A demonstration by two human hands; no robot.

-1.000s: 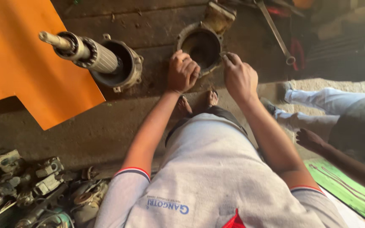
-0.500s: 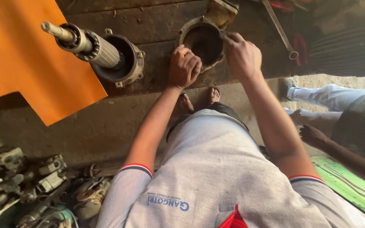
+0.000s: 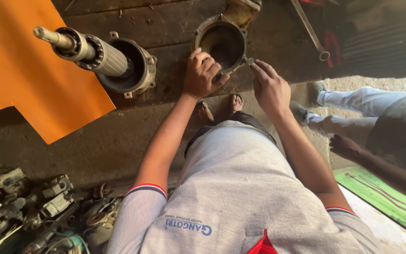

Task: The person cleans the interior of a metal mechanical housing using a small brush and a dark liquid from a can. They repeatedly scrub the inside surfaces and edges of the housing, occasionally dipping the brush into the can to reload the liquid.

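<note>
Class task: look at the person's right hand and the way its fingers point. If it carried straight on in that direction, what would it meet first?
Most likely the small metal tool at the fingertips of the right hand, then the rim of the round metal housing; depth is unclear.

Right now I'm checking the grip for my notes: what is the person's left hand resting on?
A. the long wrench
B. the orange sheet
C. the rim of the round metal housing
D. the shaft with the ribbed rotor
C: the left hand grips the near rim of the round metal housing, while the right hand holds a small tool at its edge.
</note>
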